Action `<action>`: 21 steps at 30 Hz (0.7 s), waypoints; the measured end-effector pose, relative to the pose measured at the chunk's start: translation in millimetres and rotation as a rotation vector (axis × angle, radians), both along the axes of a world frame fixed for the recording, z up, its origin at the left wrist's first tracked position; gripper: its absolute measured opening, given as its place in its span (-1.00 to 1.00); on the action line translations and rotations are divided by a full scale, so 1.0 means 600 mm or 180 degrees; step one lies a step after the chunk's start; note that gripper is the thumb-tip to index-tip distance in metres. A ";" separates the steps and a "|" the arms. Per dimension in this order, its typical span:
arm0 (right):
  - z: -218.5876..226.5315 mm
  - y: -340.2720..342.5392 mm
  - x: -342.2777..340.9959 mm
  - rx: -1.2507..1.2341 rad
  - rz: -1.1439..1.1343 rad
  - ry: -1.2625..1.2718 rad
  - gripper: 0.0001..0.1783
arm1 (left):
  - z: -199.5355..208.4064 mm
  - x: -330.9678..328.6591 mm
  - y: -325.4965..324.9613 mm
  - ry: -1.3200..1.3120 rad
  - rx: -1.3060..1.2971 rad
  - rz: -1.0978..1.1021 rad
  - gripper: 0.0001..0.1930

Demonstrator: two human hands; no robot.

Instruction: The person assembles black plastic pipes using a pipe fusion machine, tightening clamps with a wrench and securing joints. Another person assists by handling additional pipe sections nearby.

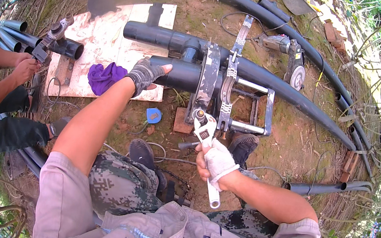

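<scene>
My left hand, in a dark grey fingerless glove, grips the end of a short black pipe, its thumb along the top. My right hand, in a white glove, is closed around the handle of an adjustable wrench. The wrench's jaw is at a bolt on the near end of a metal pipe clamp that encircles the short pipe. Beside it, a second clamp ring stands with its upper half swung up, on a frame with two silver rods. Behind lies a black pipe with a tee.
At the left, another person's hands hold a metal tool at a black pipe. A purple cloth lies on a pale board, a blue tape measure near it. A corded power tool and long pipes lie beyond.
</scene>
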State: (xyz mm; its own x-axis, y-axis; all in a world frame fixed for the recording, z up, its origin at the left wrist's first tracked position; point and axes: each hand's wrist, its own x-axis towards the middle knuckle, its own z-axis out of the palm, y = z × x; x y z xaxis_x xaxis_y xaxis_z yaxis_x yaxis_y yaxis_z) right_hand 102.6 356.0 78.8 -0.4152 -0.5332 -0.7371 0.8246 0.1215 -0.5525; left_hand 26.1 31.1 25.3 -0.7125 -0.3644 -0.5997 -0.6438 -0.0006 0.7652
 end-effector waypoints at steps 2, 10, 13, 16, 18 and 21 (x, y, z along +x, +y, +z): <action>0.007 0.023 -0.052 0.0110 0.0642 -0.0101 -0.75 | -0.006 0.012 -0.015 0.0021 0.0172 0.0034 -0.22; -0.010 0.038 -0.079 -0.0077 0.0898 0.0082 -0.70 | -0.008 0.008 0.004 0.0341 -0.0221 -0.0117 -0.25; -0.013 0.031 -0.079 -0.0017 0.0837 0.0116 -0.69 | -0.025 0.007 0.000 0.0310 -0.0316 0.0039 -0.20; -0.014 0.030 -0.075 0.0170 0.0843 0.0273 -0.66 | -0.032 0.005 0.001 0.0227 -0.0482 0.0000 -0.18; -0.016 0.034 -0.075 0.0160 0.0828 0.0342 -0.66 | -0.027 -0.002 0.006 0.0144 -0.0581 0.0010 -0.16; -0.010 0.020 -0.049 0.0255 0.0423 0.0147 -0.69 | -0.044 -0.010 0.009 0.0236 -0.0789 -0.0079 -0.15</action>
